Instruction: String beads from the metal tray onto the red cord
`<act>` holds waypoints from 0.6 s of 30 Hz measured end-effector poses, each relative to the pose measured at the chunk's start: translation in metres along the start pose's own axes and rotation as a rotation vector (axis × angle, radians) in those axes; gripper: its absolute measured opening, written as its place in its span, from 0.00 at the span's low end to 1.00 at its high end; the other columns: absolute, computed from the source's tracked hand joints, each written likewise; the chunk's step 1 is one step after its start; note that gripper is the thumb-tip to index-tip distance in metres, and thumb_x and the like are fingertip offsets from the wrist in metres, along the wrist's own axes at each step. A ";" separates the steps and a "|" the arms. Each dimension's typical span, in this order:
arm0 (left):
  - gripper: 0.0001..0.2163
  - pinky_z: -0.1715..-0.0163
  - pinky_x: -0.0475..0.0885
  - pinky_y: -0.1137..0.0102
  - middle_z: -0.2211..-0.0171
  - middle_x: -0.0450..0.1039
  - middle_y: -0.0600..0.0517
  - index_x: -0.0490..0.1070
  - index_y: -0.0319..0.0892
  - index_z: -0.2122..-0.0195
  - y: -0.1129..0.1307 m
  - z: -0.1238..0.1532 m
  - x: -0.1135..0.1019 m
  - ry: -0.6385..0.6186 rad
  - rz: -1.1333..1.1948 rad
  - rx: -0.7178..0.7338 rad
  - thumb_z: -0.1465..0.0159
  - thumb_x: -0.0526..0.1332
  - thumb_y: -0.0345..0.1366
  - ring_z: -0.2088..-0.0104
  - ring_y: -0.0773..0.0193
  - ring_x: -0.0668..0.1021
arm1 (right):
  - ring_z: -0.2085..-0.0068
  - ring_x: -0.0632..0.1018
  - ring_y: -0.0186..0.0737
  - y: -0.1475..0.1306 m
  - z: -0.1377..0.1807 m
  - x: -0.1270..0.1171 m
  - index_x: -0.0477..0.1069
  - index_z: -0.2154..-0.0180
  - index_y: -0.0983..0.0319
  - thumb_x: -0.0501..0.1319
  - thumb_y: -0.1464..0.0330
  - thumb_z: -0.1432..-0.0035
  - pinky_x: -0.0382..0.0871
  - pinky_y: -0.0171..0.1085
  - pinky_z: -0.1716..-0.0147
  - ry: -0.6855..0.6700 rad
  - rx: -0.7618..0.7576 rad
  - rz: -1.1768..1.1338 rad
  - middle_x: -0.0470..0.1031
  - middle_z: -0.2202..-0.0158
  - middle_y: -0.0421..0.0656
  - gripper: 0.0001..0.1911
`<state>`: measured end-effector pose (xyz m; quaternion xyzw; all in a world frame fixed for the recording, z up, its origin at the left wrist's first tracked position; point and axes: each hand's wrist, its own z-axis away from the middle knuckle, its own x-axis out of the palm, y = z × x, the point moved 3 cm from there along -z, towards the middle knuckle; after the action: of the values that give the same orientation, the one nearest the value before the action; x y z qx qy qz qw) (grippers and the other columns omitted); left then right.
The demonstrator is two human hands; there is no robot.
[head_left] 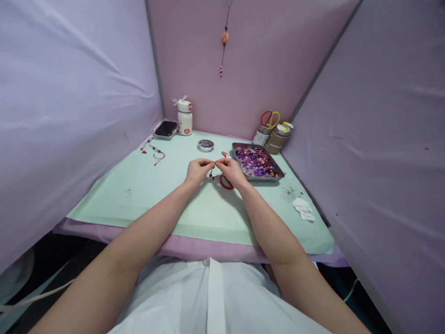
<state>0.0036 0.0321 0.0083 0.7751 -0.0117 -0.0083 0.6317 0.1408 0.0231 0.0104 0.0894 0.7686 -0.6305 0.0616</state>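
My left hand point(199, 170) and my right hand point(231, 170) meet over the middle of the table, thumb and fingers pinched tip to tip. Between them they hold a thin red cord point(211, 172), most of it hidden by the fingers. Dark and clear beads point(211, 177) hang on it just under my left fingertips. A red loop point(226, 183) lies on the table below my right hand; its kind is unclear. Right beside that hand stands a metal tray point(264, 178) full of purple, orange and dark beads point(255, 161).
Further back are a small round tin point(206, 145), a white bottle point(185, 118), a phone point(166, 129), scissors point(270, 119) in a jar and a brown jar point(277, 140). Beaded cords point(157, 151) lie left, a crumpled white cloth point(303, 209) right. A beaded pendant point(225, 38) hangs behind.
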 end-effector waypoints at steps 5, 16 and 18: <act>0.06 0.63 0.69 0.65 0.74 0.77 0.48 0.76 0.40 0.75 -0.002 -0.001 0.000 -0.003 -0.001 0.017 0.53 0.66 0.36 0.69 0.60 0.77 | 0.74 0.66 0.33 -0.002 0.002 0.000 0.71 0.71 0.63 0.60 0.61 0.52 0.57 0.32 0.74 0.005 0.022 0.012 0.68 0.76 0.39 0.11; 0.07 0.66 0.67 0.68 0.74 0.74 0.50 0.71 0.40 0.72 -0.012 -0.006 0.003 -0.056 0.087 -0.007 0.49 0.63 0.38 0.71 0.65 0.74 | 0.75 0.63 0.30 0.000 0.002 0.006 0.68 0.71 0.61 0.60 0.63 0.55 0.58 0.31 0.78 -0.012 0.112 -0.158 0.63 0.77 0.36 0.09; 0.07 0.67 0.66 0.69 0.74 0.74 0.51 0.70 0.40 0.72 -0.014 -0.007 0.005 -0.071 0.127 -0.027 0.49 0.63 0.38 0.72 0.67 0.73 | 0.75 0.64 0.31 0.002 0.002 0.006 0.67 0.72 0.61 0.59 0.64 0.56 0.58 0.30 0.78 0.000 0.125 -0.205 0.62 0.77 0.36 0.08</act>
<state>0.0086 0.0414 -0.0046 0.7634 -0.0833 0.0041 0.6405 0.1353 0.0221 0.0073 0.0139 0.7330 -0.6801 -0.0089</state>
